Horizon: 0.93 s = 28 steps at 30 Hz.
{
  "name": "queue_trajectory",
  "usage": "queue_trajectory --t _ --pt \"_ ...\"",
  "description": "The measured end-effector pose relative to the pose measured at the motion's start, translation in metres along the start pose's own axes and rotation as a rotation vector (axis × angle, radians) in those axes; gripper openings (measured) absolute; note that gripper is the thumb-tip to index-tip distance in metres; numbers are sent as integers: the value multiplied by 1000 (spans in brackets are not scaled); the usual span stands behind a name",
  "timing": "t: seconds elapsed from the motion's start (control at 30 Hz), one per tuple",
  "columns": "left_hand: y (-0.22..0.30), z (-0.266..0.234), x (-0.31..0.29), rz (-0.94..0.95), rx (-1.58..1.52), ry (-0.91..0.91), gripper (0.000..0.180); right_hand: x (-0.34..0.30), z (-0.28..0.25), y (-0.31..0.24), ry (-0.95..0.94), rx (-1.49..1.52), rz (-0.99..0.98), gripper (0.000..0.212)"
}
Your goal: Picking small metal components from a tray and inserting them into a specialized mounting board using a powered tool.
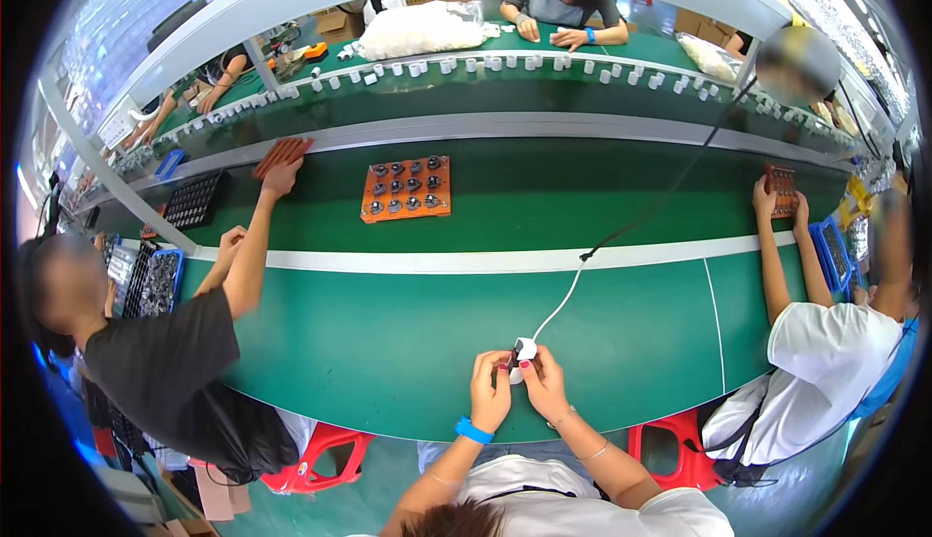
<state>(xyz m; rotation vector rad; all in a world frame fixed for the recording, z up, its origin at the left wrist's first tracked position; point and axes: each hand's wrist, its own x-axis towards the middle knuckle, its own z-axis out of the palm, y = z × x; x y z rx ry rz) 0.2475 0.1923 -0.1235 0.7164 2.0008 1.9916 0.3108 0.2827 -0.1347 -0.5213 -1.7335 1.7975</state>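
Close to the near edge of the green bench, my left hand [491,393] and my right hand [547,386] meet around a small white and black device [525,348]. Fingers of both hands are closed on it, so much of its body is hidden and its exact kind cannot be told. A white cable [561,299] rises from its top and joins a black cord [652,209] that runs up to the right. A blue band [474,430] circles my left wrist.
Beyond the white strip [408,262] lies an orange tray [405,210] with several dark round parts. Co-workers on the left and right each handle a reddish-brown tray [282,155]. Small white pieces line the far bench, beside a bag of white parts [419,32]. Red stools [320,464] flank me.
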Motion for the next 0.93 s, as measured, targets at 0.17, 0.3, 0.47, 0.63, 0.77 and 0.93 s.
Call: queue_trajectory --t 0.17,0.3,0.47,0.63,0.77,0.93 --pt "0 1 0 -10 8 2 21 1 -2 0 1 19 6 25" --pt "-1 0 -2 5 -3 -10 21 -1 0 -2 1 -4 11 25" --pt "-3 0 -3 2 -8 5 20 -1 -1 7 -13 -9 6 24" --pt "3 1 -1 18 -8 12 21 -1 -2 -1 -1 -24 -4 26" --pt "3 -1 -1 37 9 3 21 -1 1 -5 -5 -20 6 28" --pt "7 -3 -1 35 17 8 21 -2 0 -10 -34 -53 61 22"
